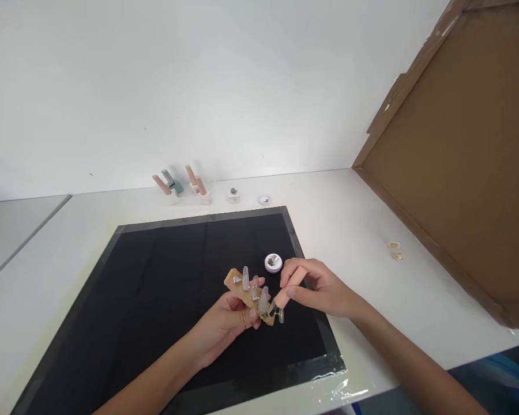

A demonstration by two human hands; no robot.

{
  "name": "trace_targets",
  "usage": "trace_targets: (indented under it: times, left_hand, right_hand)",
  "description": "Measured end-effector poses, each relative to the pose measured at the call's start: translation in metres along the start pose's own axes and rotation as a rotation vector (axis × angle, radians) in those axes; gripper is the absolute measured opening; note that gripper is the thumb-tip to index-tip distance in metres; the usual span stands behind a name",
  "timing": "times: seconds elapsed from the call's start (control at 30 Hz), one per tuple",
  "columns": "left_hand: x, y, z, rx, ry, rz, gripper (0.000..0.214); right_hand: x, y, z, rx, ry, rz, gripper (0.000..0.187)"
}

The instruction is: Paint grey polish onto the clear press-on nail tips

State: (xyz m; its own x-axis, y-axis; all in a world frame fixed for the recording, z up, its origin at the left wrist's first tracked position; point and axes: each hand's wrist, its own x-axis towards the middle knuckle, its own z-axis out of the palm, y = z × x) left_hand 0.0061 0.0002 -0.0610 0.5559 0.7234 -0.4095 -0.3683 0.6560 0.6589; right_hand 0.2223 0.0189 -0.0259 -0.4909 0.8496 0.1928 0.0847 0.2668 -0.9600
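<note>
My left hand point(236, 317) is closed around a tan nail-tip stand point(242, 291), held above the black mat. Several clear false nails point(245, 278) stand up from it on small silvery holders. In my right hand point(318, 288) is a nail polish brush point(292, 286) by its peach-coloured cap. Its lower end meets the false nails at the stand's right end; the bristles are too small to make out clearly. Just behind the hands, a small round white dish point(273, 263) with silvery bits in it rests on the mat.
A black mat point(155, 300) with taped edges covers the white table. Along the wall stand several nail polish bottles point(205, 196), a small clear jar point(233, 196) and another little dish point(264, 199). Two small pale round items point(395, 251) lie at right, near a brown cardboard panel point(458, 173).
</note>
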Motion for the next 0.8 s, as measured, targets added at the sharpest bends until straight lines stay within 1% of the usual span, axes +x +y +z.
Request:
trace_targets:
  times: [0.07,0.13,0.23,0.33,0.43,0.53,0.63,0.73,0.8]
  left_hand:
    - [0.0003,-0.0003,-0.0003,-0.004,-0.002,0.000,0.042]
    - [0.0002,-0.0007,-0.0005,-0.010,-0.001,0.000,0.042]
    - [-0.0004,-0.0011,-0.0011,-0.010,-0.001,-0.004,0.042]
    - [-0.0010,-0.0016,-0.0021,-0.008,0.000,-0.004,0.042]
    - [-0.0012,-0.0020,-0.0028,-0.005,-0.003,-0.003,0.043]
    - [-0.0010,-0.0017,-0.0023,-0.006,0.003,-0.007,0.044]
    - [-0.0003,-0.0010,-0.0014,-0.003,0.011,-0.011,0.044]
    - [0.0005,-0.0006,-0.0011,-0.004,0.003,-0.004,0.044]
    - [0.0007,-0.0006,-0.0011,0.000,-0.010,-0.004,0.044]
  right_hand:
    - [0.0006,0.0002,0.0018,-0.014,0.007,0.044,0.012]
    - [0.0015,0.0005,0.0024,-0.003,0.062,0.075,0.015]
    - [0.0019,0.0002,0.0016,0.052,0.105,0.070,0.017]
    - [0.0009,-0.0005,0.0012,0.070,0.047,0.046,0.012]
    - [0.0008,-0.0003,0.0021,0.010,0.009,0.066,0.007]
    - [0.0019,0.0006,0.0023,-0.022,0.071,0.088,0.012]
    - [0.0020,0.0004,0.0019,0.000,0.106,0.050,0.016]
    - [0.0010,-0.0009,0.0026,-0.002,0.047,0.003,0.010]
    - [0.0007,-0.0014,0.0036,-0.027,0.011,0.000,0.008]
